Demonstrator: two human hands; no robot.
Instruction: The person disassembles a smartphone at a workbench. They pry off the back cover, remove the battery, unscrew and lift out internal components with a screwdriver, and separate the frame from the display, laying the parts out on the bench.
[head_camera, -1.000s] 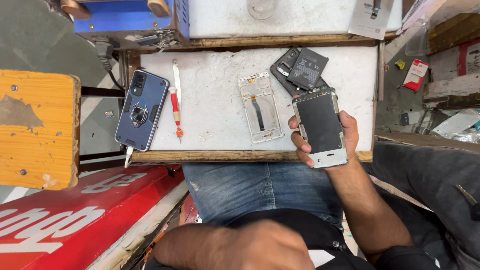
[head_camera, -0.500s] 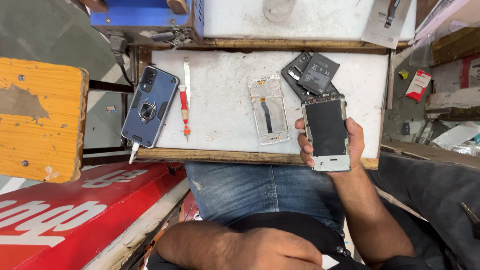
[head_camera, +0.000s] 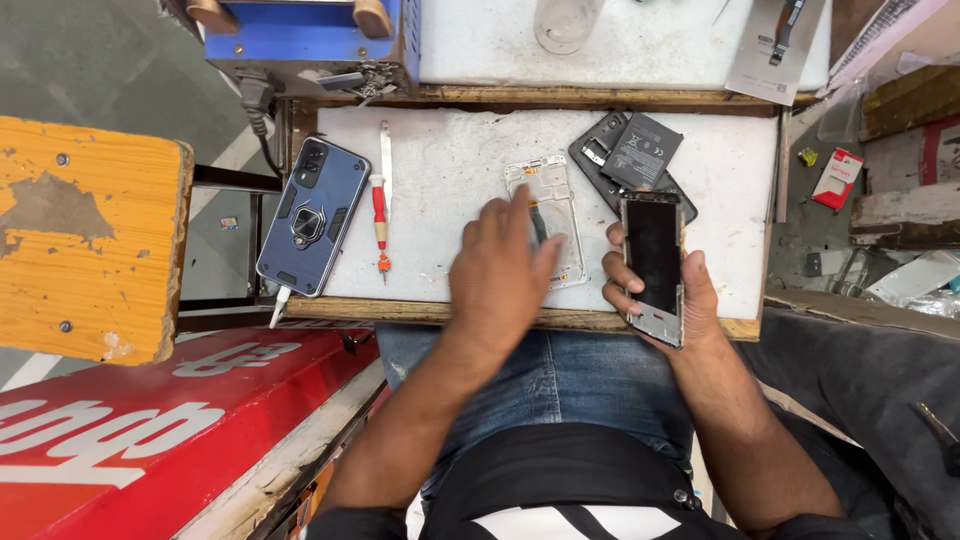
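Head view: the right hand (head_camera: 668, 290) grips a dark-screened phone (head_camera: 653, 265) by its edges at 3 o'clock; the left hand (head_camera: 500, 270), fingers loosely spread and holding nothing, touches the pale phone frame (head_camera: 548, 190). Pressing that frame flat should steady it. Farther off, a red-and-white packet (head_camera: 838, 178) lies at 2 o'clock.

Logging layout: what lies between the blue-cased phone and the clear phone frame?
In the head view, a red-handled screwdriver and a white strip lie between the blue-cased phone and clear frame.

Blue phone case (head_camera: 312, 218), red-handled screwdriver (head_camera: 380, 222), white speckled bench (head_camera: 450, 160). Black screen (head_camera: 653, 262), dark grey battery (head_camera: 641, 150), clear-white frame (head_camera: 550, 205), orange stool (head_camera: 85, 240).
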